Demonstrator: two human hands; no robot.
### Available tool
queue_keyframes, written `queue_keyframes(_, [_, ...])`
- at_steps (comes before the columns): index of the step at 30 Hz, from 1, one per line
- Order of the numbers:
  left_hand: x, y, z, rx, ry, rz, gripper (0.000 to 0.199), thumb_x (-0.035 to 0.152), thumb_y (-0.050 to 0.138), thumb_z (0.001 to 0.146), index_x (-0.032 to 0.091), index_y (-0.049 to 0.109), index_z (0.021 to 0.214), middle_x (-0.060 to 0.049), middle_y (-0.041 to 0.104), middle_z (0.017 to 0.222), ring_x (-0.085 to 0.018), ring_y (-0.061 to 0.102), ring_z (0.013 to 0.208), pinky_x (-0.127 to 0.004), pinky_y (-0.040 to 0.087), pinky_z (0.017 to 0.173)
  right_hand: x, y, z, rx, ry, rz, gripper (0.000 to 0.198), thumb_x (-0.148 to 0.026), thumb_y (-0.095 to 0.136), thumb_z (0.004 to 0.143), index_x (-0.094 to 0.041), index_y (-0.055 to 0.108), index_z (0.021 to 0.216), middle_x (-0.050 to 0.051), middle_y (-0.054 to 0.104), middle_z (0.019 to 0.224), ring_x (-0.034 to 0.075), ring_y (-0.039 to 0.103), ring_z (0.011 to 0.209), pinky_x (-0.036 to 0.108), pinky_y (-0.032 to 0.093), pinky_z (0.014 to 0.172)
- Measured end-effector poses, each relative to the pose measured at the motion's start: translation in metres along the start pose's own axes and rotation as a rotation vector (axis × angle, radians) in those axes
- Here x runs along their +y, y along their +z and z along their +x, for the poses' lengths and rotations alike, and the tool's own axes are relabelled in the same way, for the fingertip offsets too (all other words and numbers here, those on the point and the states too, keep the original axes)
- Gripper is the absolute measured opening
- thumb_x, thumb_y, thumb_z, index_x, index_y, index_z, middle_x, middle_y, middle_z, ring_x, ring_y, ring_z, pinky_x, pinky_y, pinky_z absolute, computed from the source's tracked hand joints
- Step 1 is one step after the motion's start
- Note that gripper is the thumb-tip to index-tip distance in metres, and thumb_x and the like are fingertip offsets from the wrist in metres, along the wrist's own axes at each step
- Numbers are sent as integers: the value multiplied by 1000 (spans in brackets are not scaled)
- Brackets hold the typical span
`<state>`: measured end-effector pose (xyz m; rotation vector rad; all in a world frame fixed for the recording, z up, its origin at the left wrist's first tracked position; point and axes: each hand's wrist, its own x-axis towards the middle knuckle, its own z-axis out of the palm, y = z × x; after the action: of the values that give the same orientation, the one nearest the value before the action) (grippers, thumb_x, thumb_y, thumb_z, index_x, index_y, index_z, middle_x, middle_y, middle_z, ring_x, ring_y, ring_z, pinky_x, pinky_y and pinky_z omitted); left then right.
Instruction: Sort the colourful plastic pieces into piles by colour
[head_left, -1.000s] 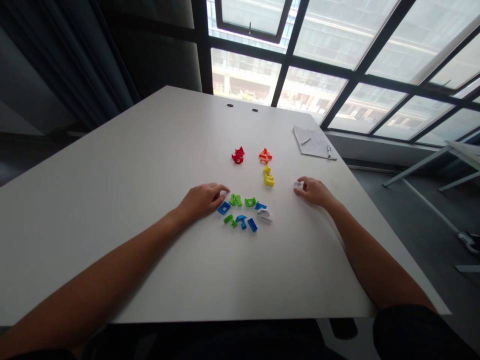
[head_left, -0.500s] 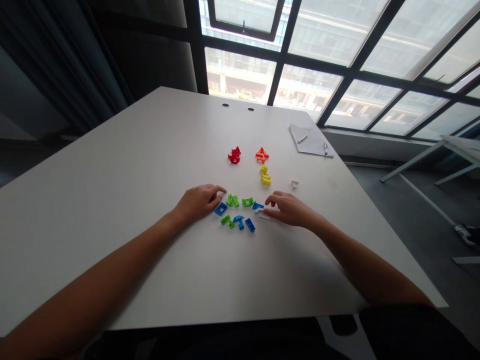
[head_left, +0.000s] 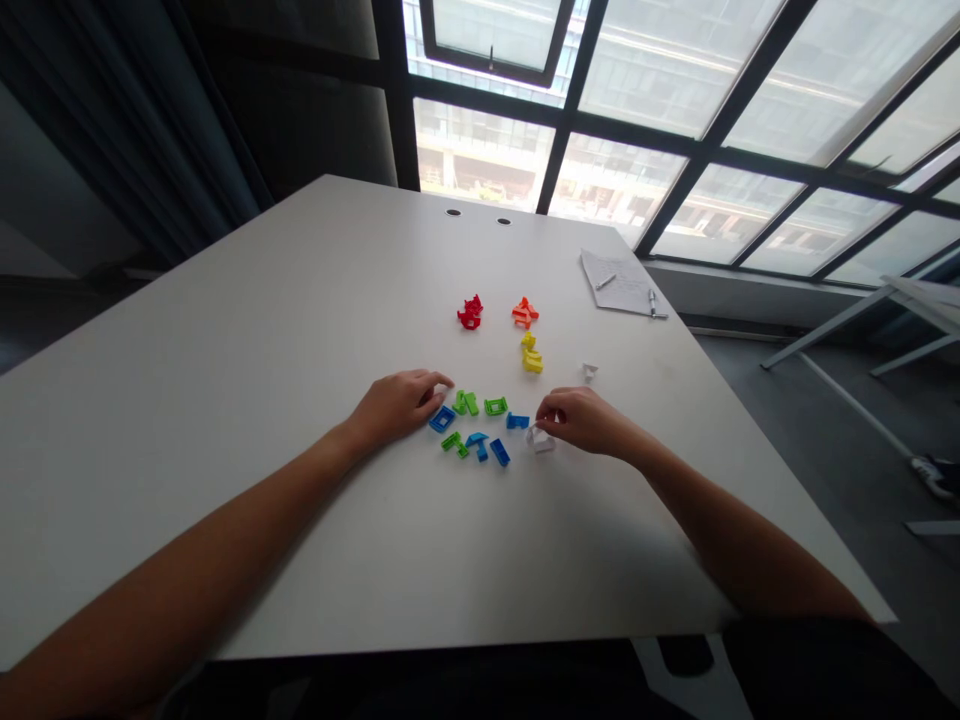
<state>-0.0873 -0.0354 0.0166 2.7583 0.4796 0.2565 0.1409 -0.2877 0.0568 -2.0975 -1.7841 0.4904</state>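
Nearest you on the counter [head_left: 465,560] lie a dark-blue piece [head_left: 499,452], a light-blue piece [head_left: 478,444] and an angular green piece [head_left: 454,444]. To their right, your right hand [head_left: 581,417] pinches a white piece [head_left: 535,435] between thumb and fingers. Your left hand [head_left: 401,402] rests loosely curled, thumb and forefinger slightly apart, just beside a square blue frame [head_left: 442,419]. Between your hands sit more green pieces [head_left: 496,406]. Beyond your right hand is a lone white piece [head_left: 589,371]; farther off, yellow [head_left: 532,359], orange [head_left: 525,312] and red clusters [head_left: 470,313], then a paper sheet [head_left: 622,290].
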Motion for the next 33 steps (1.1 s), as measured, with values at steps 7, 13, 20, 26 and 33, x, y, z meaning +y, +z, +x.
queue_keyframes(7, [0, 0, 1, 1, -2, 16, 34, 41, 50, 99, 33, 73, 122, 0, 74, 98, -19, 66, 85, -29, 41, 68, 65, -35, 16, 519, 167, -28, 18, -36, 73, 90, -21, 82, 94, 5, 78, 84, 18, 65, 70, 31, 49, 72])
queue_keyframes(13, [2, -1, 1, 3, -9, 32, 34, 42, 49, 100, 33, 73, 121, 0, 73, 95, -19, 67, 86, -29, 43, 69, 134, -34, 43, 595, 454, -80, 19, -32, 75, 85, -16, 83, 91, 9, 81, 88, 22, 73, 81, 33, 51, 83])
queue_keyframes(20, [1, 0, 1, 3, -9, 23, 34, 42, 49, 100, 33, 73, 122, 0, 74, 97, -19, 67, 86, -30, 43, 69, 136, -39, 36, 540, 460, -116, 21, -31, 68, 89, -17, 81, 95, 8, 80, 90, 23, 72, 82, 34, 51, 82])
queue_keyframes(26, [0, 0, 1, 2, -8, 26, 33, 42, 50, 99, 34, 72, 122, 1, 74, 99, -19, 67, 85, -29, 42, 68, 55, -20, -14, 111, -72, -56, 28, -39, 71, 94, -21, 77, 114, 7, 75, 95, 16, 63, 70, 29, 49, 72])
queue_keyframes(33, [0, 0, 2, 1, -19, 38, 34, 43, 49, 100, 34, 73, 123, 0, 74, 99, -19, 67, 85, -30, 43, 68, 7, 16, -40, -53, -145, -64, 18, -31, 66, 99, -24, 77, 112, 7, 74, 103, 15, 66, 76, 27, 46, 70])
